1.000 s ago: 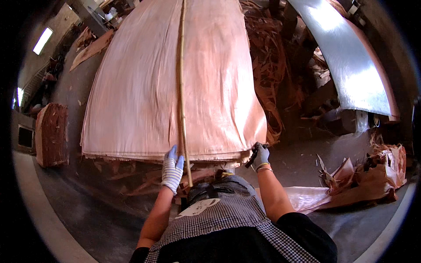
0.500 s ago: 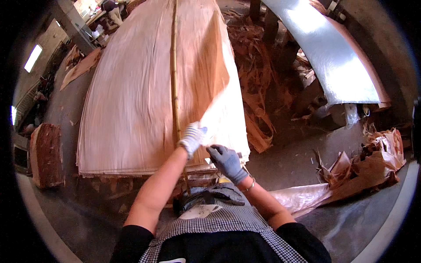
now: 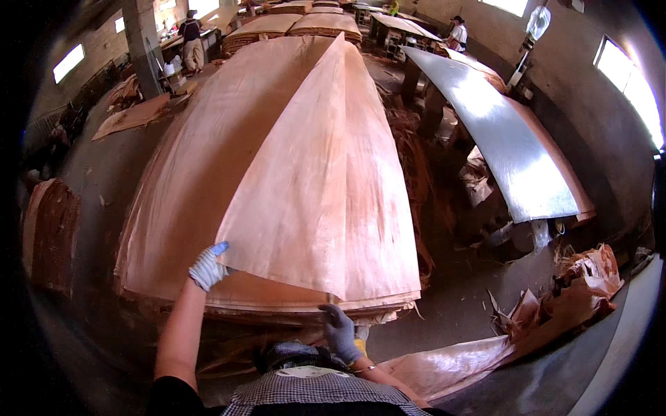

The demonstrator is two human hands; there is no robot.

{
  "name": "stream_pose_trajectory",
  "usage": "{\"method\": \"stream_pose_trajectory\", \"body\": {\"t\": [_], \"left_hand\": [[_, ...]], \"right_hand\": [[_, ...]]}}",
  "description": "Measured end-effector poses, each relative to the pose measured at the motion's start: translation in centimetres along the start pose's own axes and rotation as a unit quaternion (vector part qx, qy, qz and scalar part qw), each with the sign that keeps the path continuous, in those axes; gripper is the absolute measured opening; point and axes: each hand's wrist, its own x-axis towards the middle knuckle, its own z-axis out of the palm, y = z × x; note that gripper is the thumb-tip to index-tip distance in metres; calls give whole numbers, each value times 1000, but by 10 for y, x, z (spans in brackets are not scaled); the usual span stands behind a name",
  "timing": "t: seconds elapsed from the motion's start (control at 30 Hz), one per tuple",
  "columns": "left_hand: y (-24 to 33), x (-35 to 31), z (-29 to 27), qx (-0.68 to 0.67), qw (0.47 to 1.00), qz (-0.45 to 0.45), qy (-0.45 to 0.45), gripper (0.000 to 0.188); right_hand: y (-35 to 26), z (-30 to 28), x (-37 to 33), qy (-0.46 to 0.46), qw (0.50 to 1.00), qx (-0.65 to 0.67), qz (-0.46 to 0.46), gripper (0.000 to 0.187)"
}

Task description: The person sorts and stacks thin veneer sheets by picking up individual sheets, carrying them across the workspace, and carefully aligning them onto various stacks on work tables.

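A large stack of thin wood veneer sheets [image 3: 173, 229] lies in front of me. My left hand [image 3: 208, 268], in a striped pale glove, pinches the near left edge of the top veneer sheet [image 3: 284, 229] and holds it raised. This sheet rises to a long lengthwise ridge. My right hand [image 3: 340, 333], in a grey glove, is closed at the stack's near edge, below the ridge. A short end of a bamboo stick [image 3: 331, 298] shows just above its fingers. The rest of the stick is hidden, apparently under the sheet.
A long shiny metal-topped table [image 3: 503, 132] stands to the right. Torn veneer scraps [image 3: 583, 284] lie at the lower right, and a bundle of veneer [image 3: 52, 232] stands at the left. More stacks [image 3: 326, 24] and people [image 3: 191, 41] are farther back.
My left hand has moved left with the sheet's edge. The stick, earlier lying bare on the stack, is now mostly covered. My right hand has dropped toward me; the view has tilted up.
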Motion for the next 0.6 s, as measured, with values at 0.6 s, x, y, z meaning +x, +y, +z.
{"method": "stream_pose_trajectory", "body": {"t": [0.6], "left_hand": [[-88,-97,-15,223,932,-275,-78,57]], "right_hand": [[-46,5,-51,27,967,80,240,11]]}}
